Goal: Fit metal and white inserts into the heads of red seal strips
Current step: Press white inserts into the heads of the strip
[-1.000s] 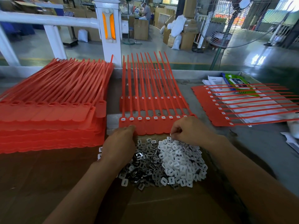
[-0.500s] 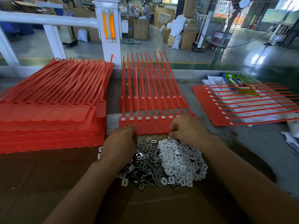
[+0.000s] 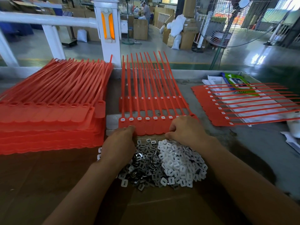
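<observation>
Front sheet (image 3: pixel 151 129): one sheet of red seal strips lies straight ahead of you, heads toward you. Seven heads plainly show a white fill; the rest are hidden by your right hand.
Second sheet (image 3: pixel 146 105): one more lies under and behind it, and you can count ten heads in its row.
Right sheet (image 3: pixel 209 111): one sheet, well apart, with ten filled heads and its straps pointing right.
Left stack (image 3: pixel 48 127): many sheets piled up, the top heads empty.
Piles: two, touching, on the cardboard (image 3: pixel 162 208) just below the front sheet. The metal inserts (image 3: pixel 146 164) are on the left, the white inserts (image 3: pixel 181 161) on the right.
Left hand (image 3: pixel 120 143): your fingers are bent, with the tips on the front sheet's near edge. Your thumb is hidden, so you cannot tell whether it grips.
Right hand (image 3: pixel 186 130): your fingers are curled, with thumb and forefinger tips together at the sheet's edge. You cannot tell whether an insert is between them.
</observation>
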`<state>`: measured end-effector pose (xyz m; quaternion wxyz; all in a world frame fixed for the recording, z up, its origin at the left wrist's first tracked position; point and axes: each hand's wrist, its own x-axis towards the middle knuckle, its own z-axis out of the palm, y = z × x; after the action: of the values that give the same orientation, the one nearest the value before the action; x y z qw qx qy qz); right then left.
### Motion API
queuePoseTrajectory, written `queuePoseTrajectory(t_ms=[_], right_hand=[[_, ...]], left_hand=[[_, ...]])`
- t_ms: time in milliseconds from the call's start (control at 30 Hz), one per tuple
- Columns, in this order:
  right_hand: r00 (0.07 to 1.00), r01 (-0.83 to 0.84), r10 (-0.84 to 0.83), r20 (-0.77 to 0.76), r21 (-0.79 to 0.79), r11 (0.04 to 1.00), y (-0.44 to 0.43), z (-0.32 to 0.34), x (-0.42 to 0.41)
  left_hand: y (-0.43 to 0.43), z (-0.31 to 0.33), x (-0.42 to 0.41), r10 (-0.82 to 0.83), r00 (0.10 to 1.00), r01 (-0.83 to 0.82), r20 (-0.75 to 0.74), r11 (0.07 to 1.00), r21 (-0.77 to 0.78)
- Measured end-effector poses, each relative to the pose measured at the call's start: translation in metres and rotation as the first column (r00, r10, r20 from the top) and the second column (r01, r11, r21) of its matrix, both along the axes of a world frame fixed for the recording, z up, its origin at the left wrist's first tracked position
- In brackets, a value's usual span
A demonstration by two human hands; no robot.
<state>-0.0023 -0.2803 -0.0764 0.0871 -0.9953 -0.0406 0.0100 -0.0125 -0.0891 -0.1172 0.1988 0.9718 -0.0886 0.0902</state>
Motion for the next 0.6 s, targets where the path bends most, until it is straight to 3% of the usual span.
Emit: queuePoseTrajectory(t_ms=[400, 500, 600], right_hand=[[0.997, 0.006, 0.003, 0.083, -0.116, 0.993, 0.011, -0.002, 0.003], [0.999, -0.035, 0.036, 0.035, -0.014, 0.999, 0.001, -0.001, 0.003], [0.997, -0.049, 0.060, -0.043, 0.227, 0.973, -0.012, 0.004, 0.003]], left_hand=[[0.000, 0.002, -0.002, 0.005, 1.000, -0.005, -0.010, 1.000, 0.010], [0.000, 0.002, -0.001, 0.003, 1.000, -0.003, -0.007, 1.000, 0.008], [-0.001, 0.002, -0.002, 0.002, 1.000, -0.002, -0.005, 1.000, -0.002]])
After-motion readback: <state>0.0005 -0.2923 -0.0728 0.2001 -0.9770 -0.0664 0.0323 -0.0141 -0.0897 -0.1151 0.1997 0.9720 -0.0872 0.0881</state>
